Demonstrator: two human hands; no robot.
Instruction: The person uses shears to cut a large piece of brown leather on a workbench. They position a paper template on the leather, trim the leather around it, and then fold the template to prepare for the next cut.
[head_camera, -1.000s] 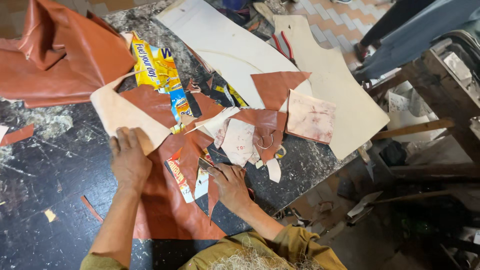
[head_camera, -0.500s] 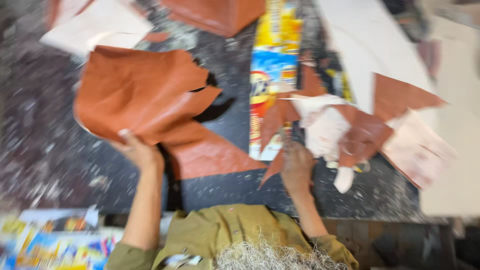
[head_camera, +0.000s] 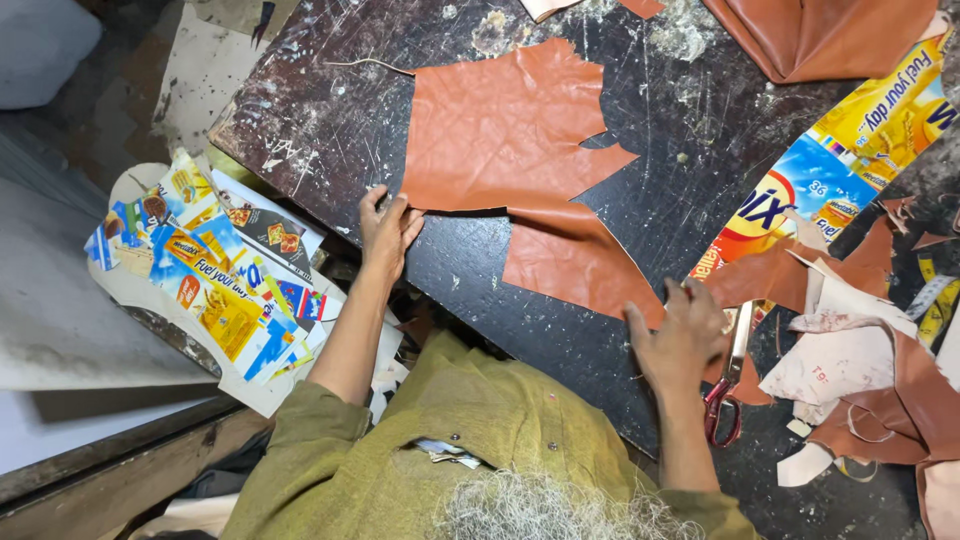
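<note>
- The left hand (head_camera: 388, 228) lies flat, fingers spread, pressing the near left edge of a large jagged sheet of tan-brown leather (head_camera: 520, 160).
- The right hand (head_camera: 680, 335) rests open on the sheet's near right corner, gripping nothing, just beside red-handled scissors (head_camera: 728, 385).
- The leather lies spread on a dark, scratched, paint-flecked worktable (head_camera: 330, 110); colourful printed cardboard cutouts (head_camera: 215, 290) sit lower left.
- Leather scraps (head_camera: 870, 380) pile at right, cut off by the frame.

You see a flattened yellow-and-blue cardboard package (head_camera: 835, 170) lying across the tabletop (head_camera: 330, 110) at upper right. Lower left, off the tabletop, more flattened colourful printed packaging sheets (head_camera: 215, 290) lie stacked.
</note>
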